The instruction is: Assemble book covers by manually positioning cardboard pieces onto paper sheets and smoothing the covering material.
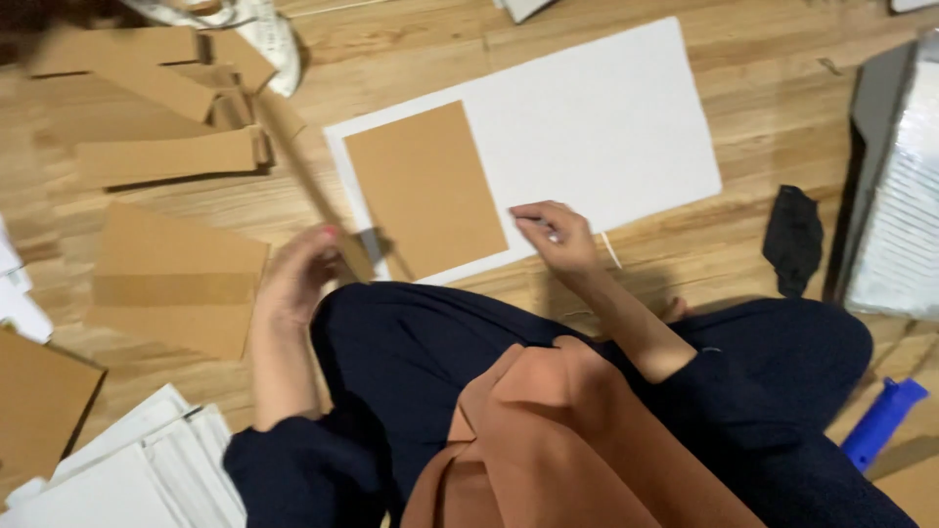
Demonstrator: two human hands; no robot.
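On the wooden floor (763,117) ahead of us, the white sheet (587,117) runs lengthwise left to right, with the brown card (423,188) on its left end. Our right hand (556,235) pinches a small pale tool at its near edge; our left hand (298,274) grasps a blurred tool beside the card.

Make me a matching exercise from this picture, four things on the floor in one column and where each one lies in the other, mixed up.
Things:
1. brown card rectangle
2. black cloth
3. blue plastic tool
4. stack of white sheets

Places:
A. bottom left corner, beside the person's left arm
B. on the left end of the white sheet
C. bottom right, beyond the person's knee
D. on bare wood right of the white sheet

Pairs: 1-B, 2-D, 3-C, 4-A
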